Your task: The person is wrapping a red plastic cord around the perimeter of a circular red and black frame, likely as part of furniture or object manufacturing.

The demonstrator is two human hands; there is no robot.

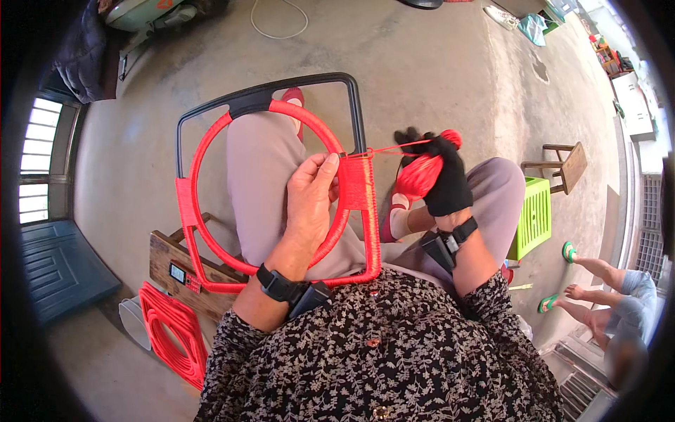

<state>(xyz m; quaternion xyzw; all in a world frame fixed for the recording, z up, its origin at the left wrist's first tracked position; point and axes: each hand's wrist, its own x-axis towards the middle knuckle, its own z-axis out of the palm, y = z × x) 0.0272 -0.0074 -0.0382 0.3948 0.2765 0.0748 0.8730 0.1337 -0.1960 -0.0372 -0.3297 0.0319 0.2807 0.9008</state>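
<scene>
At far left, a blue panelled door (pixel 67 271) is darkened and cut off by the lens rim. A pale bucket (pixel 132 320) is mostly hidden behind a stack of red frames (pixel 172 334) with rounded corners. Next, a grained wooden surface (pixel 163 254) carries a small handset (pixel 178 272); its display is too small to make out.

The workpiece frame (pixel 357 184) stands at centre, over the lap: a rounded rectangle enclosing a ring. Its upper section is smooth black; the ring and lower section are bound in ribbed red cord. The bare left hand (pixel 313 186) is nearly closed, thumb and forefinger pinching the frame beside the right-hand wrapped panel; the other fingertips are hidden.

A taut cord strand (pixel 397 148) runs from this panel to the right hand (pixel 446 179), gloved in black knit. Its fingers are partly curled around a glossy cord bundle (pixel 420 176), which the glove partly covers. At right stands a slotted green plastic stool (pixel 534 218).
</scene>
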